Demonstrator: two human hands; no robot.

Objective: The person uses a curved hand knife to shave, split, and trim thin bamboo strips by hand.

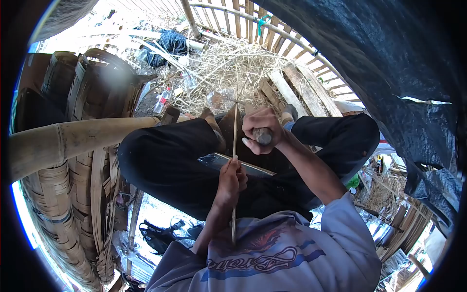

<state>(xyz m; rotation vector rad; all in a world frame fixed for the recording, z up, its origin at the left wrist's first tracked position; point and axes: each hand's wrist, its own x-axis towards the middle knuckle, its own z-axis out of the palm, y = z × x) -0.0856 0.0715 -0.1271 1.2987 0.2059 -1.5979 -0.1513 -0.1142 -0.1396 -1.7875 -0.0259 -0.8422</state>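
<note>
My left hand [230, 181] is closed around a thin bamboo strip [235, 131], which runs lengthwise from near my shirt out past my knees. In my right hand [265, 125], the fingers wrap a thick wooden knife handle [263, 136], its round butt end facing me. Beyond that fist a narrow dark blade [229, 99] shows near the strip's far part; whether it touches the strip I cannot tell. A flat board-like piece with a pale edge [245, 165] lies across my lap under the hands.
A thick bamboo pole [82, 137] juts in from the left, beside woven bamboo rolls [63, 214]. Pale shavings [224, 63] cover the ground ahead, with a plastic bottle [163, 100] and wooden planks [287, 90]. Dark plastic sheeting [389, 63] hangs at the right near a slatted fence [272, 31].
</note>
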